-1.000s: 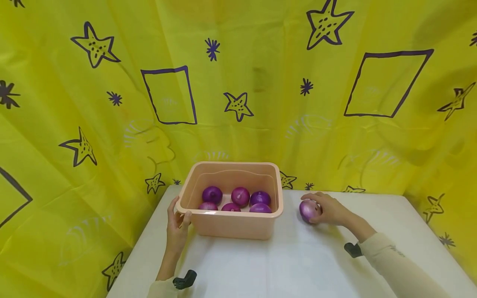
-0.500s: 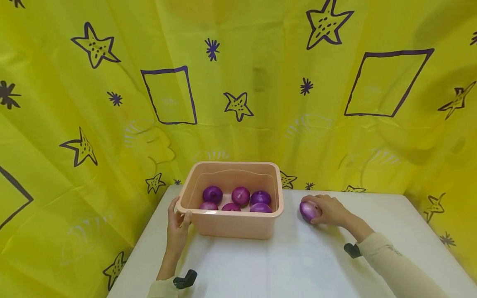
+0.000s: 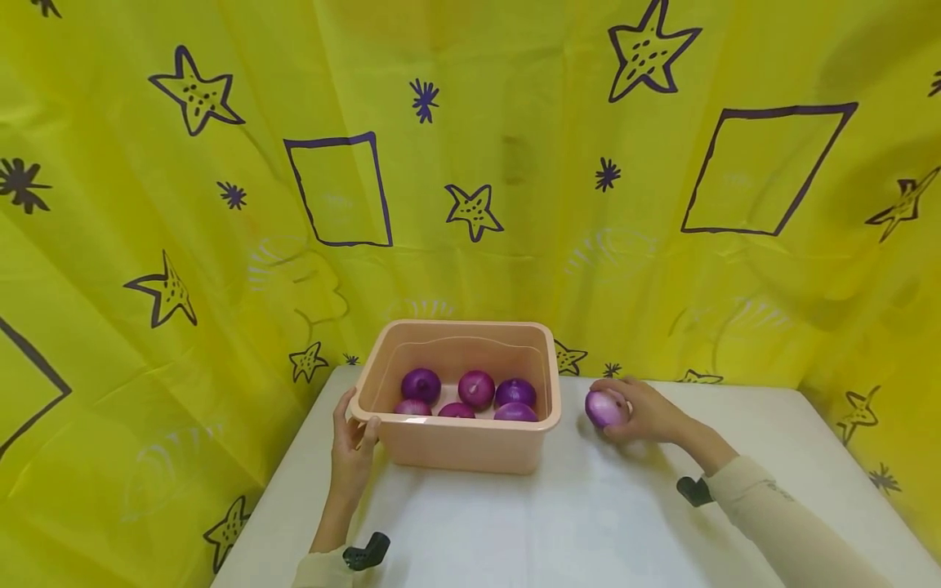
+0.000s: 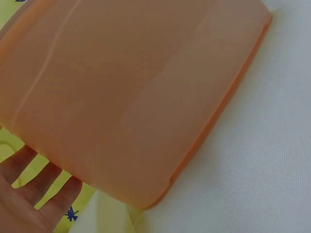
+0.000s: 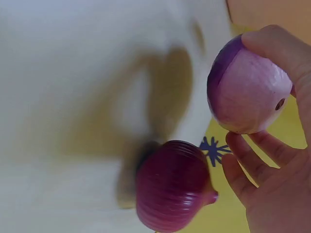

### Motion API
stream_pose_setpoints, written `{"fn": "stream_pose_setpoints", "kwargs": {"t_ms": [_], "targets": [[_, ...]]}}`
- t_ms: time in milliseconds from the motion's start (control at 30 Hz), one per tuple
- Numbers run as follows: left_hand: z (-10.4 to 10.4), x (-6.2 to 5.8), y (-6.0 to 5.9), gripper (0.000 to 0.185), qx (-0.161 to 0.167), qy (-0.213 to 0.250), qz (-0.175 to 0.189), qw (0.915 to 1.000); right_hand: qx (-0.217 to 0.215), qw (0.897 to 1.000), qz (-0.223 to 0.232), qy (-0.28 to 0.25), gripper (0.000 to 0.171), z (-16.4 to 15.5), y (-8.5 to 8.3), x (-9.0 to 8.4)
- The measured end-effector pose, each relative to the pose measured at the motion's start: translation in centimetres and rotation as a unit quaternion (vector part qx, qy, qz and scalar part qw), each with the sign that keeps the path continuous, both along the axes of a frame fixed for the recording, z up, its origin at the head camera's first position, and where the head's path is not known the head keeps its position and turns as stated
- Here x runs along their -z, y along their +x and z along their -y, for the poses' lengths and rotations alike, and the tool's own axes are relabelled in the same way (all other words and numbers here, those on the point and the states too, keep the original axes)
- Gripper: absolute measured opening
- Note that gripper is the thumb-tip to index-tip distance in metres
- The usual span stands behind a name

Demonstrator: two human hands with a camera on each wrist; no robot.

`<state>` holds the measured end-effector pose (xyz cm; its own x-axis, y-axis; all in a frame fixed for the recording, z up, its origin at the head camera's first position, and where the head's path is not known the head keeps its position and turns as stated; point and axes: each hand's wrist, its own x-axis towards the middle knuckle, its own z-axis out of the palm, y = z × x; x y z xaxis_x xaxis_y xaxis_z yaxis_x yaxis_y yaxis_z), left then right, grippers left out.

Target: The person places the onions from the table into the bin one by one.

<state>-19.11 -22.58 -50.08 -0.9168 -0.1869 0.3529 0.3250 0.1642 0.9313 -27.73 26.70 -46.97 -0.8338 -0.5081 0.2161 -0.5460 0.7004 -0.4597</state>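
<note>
In the head view my left hand grips the front left corner of a peach plastic bin, thumb on the rim and fingers along the side. Several red onions, such as a dark purple one, lie inside the bin. To the right of the bin my right hand pinches a pale purple onion between thumb and fingers. The right wrist view shows this onion held clear of the table, its shadow apart from it. A dark red onion sits on the table below, hidden from the head view.
The white table carries the bin near its back edge. A yellow curtain with drawn stars hangs close behind and along both sides. Dark wrist devices sit at both cuffs.
My right hand has raised the pale purple onion slightly and moved it a little left, toward the bin. My left hand keeps its grip on the bin, which stays in place.
</note>
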Motion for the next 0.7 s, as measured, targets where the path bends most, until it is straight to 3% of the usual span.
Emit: {"fn": "stream_pose_setpoints", "kwargs": {"t_ms": [333,700], "targets": [[0.0,-0.2,0.1,0.065,-0.012,-0.013,-0.001,0.9998,-0.009,0.998,0.004,-0.064,0.066,0.2,-0.8,-3.4],[0.0,-0.2,0.1,0.065,-0.015,-0.007,-0.002,0.9999,0.0,0.996,0.015,-0.089,0.066,1.0,-1.6,-8.0]]}}
